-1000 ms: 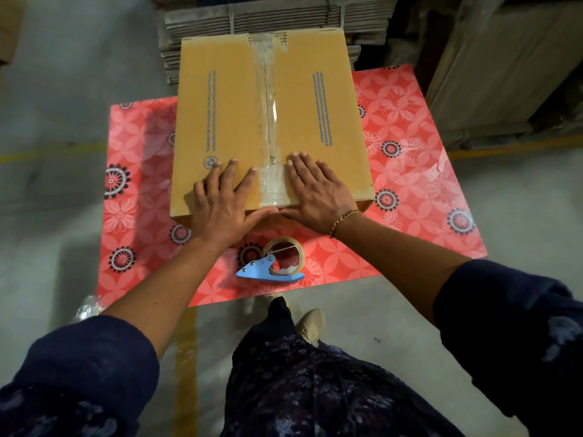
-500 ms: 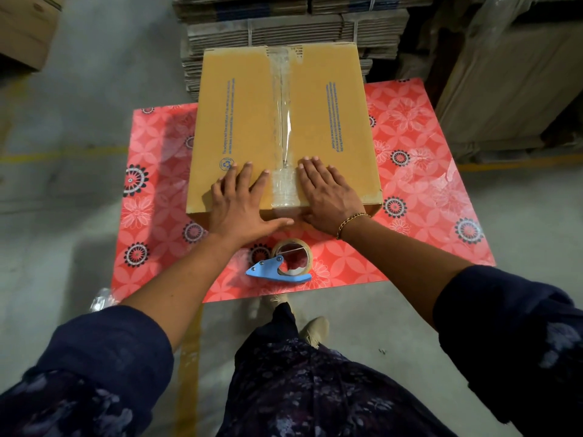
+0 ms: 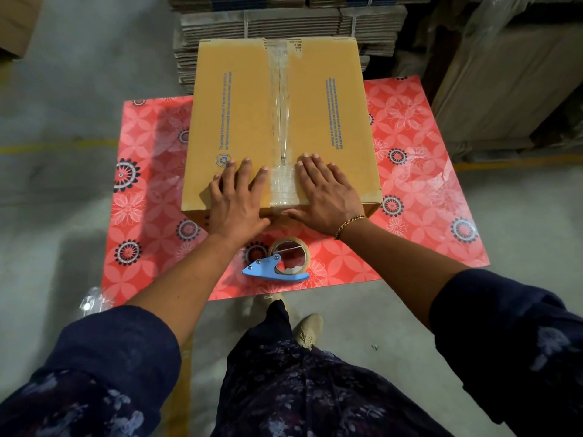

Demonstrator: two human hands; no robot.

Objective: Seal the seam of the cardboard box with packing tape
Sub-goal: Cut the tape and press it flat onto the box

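Note:
A closed brown cardboard box (image 3: pixel 239 121) with blue print sits on a red floral table (image 3: pixel 416 171). A strip of clear packing tape (image 3: pixel 280 121) runs along its centre seam and over the near edge. My left hand (image 3: pixel 238 200) lies flat on the box top just left of the tape, fingers spread. My right hand (image 3: pixel 325 193) lies flat just right of it, thumb down over the near edge. Neither hand holds anything. A tape roll in a blue dispenser (image 3: pixel 284 261) lies on the table in front of the box, between my forearms.
Bundles of flattened cardboard (image 3: pixel 284 20) are stacked behind the box. Large upright cardboard sheets (image 3: pixel 504 83) stand at the right. Concrete floor surrounds the table, with my shoe (image 3: pixel 307 329) under its near edge.
My hands have stayed flat on either side of the tape, with my right thumb shifting over the near edge. The head camera has moved, so the box appears lower and nearer in view.

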